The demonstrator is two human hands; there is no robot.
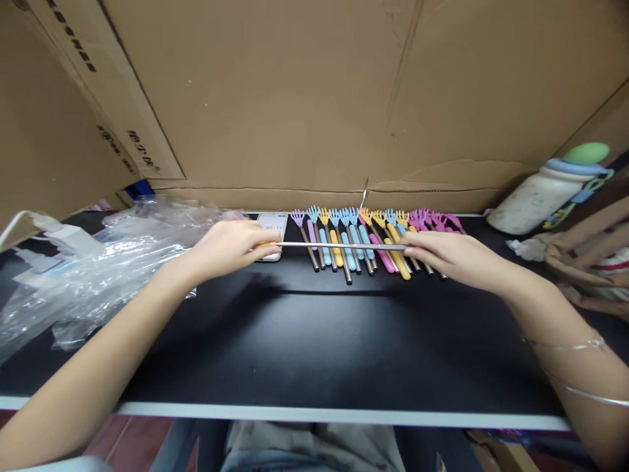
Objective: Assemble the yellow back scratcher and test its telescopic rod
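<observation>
Both my hands hold one telescopic back scratcher (339, 245) stretched out level above the black table (314, 347). My left hand (230, 246) grips its yellow handle end. My right hand (442, 254) pinches the other end of the thin metal rod. Behind the rod lies a row of several collapsed back scratchers (366, 239) with purple, blue, yellow and pink claw heads and handles, side by side against the cardboard wall.
A white phone (272, 226) lies just behind my left hand. Crumpled clear plastic bags (98, 269) cover the table's left part. A water bottle (545, 190) and a cloth bag (590, 255) sit at the right. Cardboard sheets (314, 98) wall the back.
</observation>
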